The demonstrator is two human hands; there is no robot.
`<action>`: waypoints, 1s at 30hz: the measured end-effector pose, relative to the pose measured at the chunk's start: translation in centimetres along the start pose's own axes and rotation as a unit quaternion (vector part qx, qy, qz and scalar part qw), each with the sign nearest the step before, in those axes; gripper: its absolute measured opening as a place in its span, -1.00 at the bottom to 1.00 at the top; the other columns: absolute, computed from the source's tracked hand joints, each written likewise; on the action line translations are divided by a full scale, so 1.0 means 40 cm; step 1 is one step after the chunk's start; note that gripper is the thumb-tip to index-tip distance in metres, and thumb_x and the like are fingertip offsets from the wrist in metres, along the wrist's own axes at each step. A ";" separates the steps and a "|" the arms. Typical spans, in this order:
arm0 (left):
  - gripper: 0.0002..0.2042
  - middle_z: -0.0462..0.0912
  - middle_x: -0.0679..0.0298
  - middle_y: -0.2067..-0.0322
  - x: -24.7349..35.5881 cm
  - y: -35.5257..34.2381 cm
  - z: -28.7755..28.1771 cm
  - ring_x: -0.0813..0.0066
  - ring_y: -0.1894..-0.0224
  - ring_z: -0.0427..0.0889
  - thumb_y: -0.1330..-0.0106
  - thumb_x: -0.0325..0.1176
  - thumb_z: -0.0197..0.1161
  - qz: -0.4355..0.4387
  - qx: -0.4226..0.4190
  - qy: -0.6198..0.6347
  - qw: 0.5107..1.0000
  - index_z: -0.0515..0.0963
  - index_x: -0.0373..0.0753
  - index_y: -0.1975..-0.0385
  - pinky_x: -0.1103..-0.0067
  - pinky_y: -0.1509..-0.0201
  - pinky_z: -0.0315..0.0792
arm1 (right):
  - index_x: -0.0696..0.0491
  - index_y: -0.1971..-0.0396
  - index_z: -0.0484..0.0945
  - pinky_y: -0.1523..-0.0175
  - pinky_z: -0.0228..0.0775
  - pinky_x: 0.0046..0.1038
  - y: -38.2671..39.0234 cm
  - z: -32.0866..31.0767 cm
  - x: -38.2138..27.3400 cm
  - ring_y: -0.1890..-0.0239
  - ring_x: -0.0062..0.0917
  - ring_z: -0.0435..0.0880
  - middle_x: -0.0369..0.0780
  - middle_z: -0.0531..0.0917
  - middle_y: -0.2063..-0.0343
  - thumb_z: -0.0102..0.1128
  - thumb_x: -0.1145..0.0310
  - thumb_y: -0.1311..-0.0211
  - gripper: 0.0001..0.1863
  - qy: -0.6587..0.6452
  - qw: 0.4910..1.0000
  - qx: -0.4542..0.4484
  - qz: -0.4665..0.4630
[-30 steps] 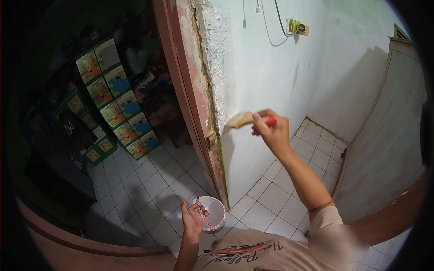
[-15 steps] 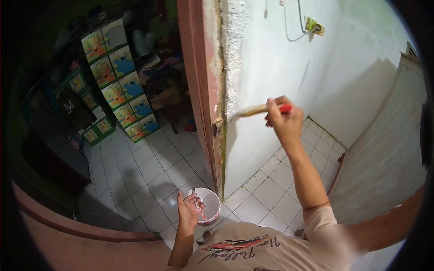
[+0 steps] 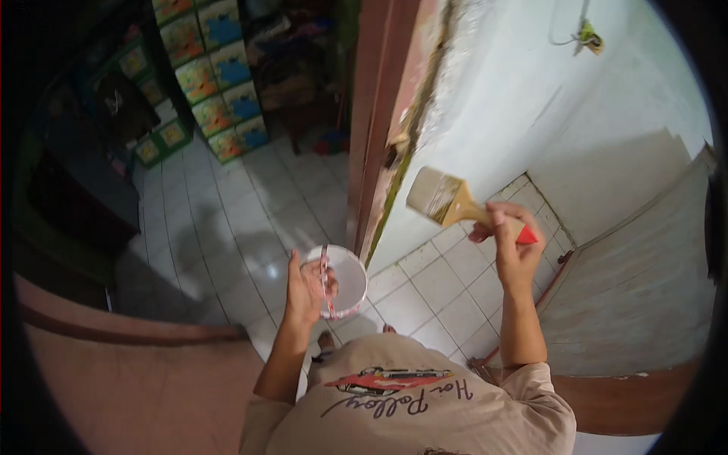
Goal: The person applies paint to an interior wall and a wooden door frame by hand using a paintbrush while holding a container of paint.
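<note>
My right hand (image 3: 513,246) grips a wide flat paintbrush (image 3: 444,199) with a pale wooden handle and red tip, its bristles turned sideways in front of the white wall (image 3: 493,98) beside a rough, patchy edge (image 3: 426,98). At the lower middle, my left hand (image 3: 307,284) holds a white bucket (image 3: 350,274) by its paint-smeared handle (image 3: 326,258); the bucket's pale inside shows. Whether the bristles touch the wall is hard to tell; they appear a little away from it.
A pink door frame (image 3: 375,121) divides a dim room with printed drawer units (image 3: 224,98) from a small white-tiled space (image 3: 428,296). A grey board (image 3: 644,273) stands at right, a pink ledge (image 3: 136,387) at lower left, and a socket with cables (image 3: 588,38) is on the wall.
My view has tilted down. The brush has come away from the rough wall edge and turned flatter to view. The bucket in my left hand appears higher in the frame.
</note>
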State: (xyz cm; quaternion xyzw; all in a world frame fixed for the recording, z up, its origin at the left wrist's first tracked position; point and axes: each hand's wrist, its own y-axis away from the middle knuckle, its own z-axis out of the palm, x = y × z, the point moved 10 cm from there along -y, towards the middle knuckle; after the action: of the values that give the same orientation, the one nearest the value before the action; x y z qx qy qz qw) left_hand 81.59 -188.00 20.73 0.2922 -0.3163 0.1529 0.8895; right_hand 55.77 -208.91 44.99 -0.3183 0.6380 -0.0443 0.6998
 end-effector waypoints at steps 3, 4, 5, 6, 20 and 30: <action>-0.23 0.49 0.21 0.49 0.018 -0.012 0.025 0.30 0.59 0.44 -0.34 0.40 -0.35 -0.019 -0.021 -0.035 0.999 0.46 -0.32 0.20 0.44 0.48 0.31 | 0.26 0.15 0.58 0.26 0.60 -0.53 0.120 0.097 0.104 0.41 -0.51 0.71 -0.14 0.70 0.45 0.15 0.44 -0.34 -0.79 -0.021 0.981 -0.129 0.141; -0.21 0.49 0.21 0.50 0.024 -0.011 0.035 0.32 0.61 0.43 -0.34 0.40 -0.38 -0.029 -0.035 -0.041 0.998 0.46 -0.33 0.19 0.45 0.51 0.29 | 0.26 0.15 0.58 0.26 0.60 -0.53 0.149 0.116 0.118 0.41 -0.51 0.71 -0.14 0.70 0.45 0.15 0.44 -0.34 -0.79 -0.023 0.977 -0.137 0.159; -0.21 0.49 0.21 0.50 0.035 -0.008 0.041 0.32 0.61 0.43 -0.34 0.40 -0.38 -0.035 -0.022 -0.039 0.998 0.46 -0.33 0.19 0.45 0.51 0.29 | 0.24 0.15 0.60 0.26 0.59 -0.53 0.170 0.161 0.127 0.39 -0.53 0.72 -0.13 0.70 0.42 0.16 0.44 -0.32 -0.80 0.031 0.967 -0.201 0.152; -0.20 0.48 0.21 0.51 0.055 0.001 0.064 0.33 0.64 0.42 -0.35 0.40 -0.41 -0.032 -0.026 -0.066 0.997 0.45 -0.35 0.19 0.47 0.54 0.27 | 0.23 0.16 0.61 0.26 0.59 -0.54 0.189 0.206 0.129 0.37 -0.55 0.72 -0.13 0.71 0.40 0.18 0.45 -0.31 -0.80 0.082 0.952 -0.262 0.138; -0.15 0.48 0.21 0.49 0.134 0.039 0.165 0.37 0.67 0.40 -0.32 0.44 -0.45 -0.031 -0.101 -0.122 0.987 0.41 -0.39 0.14 0.50 0.61 0.25 | -0.02 0.30 0.67 0.19 0.54 -0.34 0.343 0.689 0.377 0.29 -0.30 0.70 -0.23 0.71 0.34 0.20 0.20 -0.16 -0.79 0.411 0.704 -0.566 -0.121; -0.17 0.49 0.22 0.46 0.127 0.037 0.193 0.34 0.62 0.48 -0.34 0.42 -0.40 -0.030 -0.132 -0.093 0.986 0.41 -0.40 0.17 0.49 0.60 0.30 | -0.15 0.29 0.64 0.04 0.50 -0.41 0.367 0.720 0.452 0.15 -0.41 0.66 -0.30 0.67 0.23 0.17 0.11 -0.14 -0.78 0.353 0.717 -0.596 -0.074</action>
State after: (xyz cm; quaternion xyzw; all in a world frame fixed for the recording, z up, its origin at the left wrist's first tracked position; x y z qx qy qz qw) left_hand 81.08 -191.15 29.54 0.1949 -0.4065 0.0554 0.8909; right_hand 80.52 -194.53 21.50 -0.6772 0.7076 0.1840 0.0832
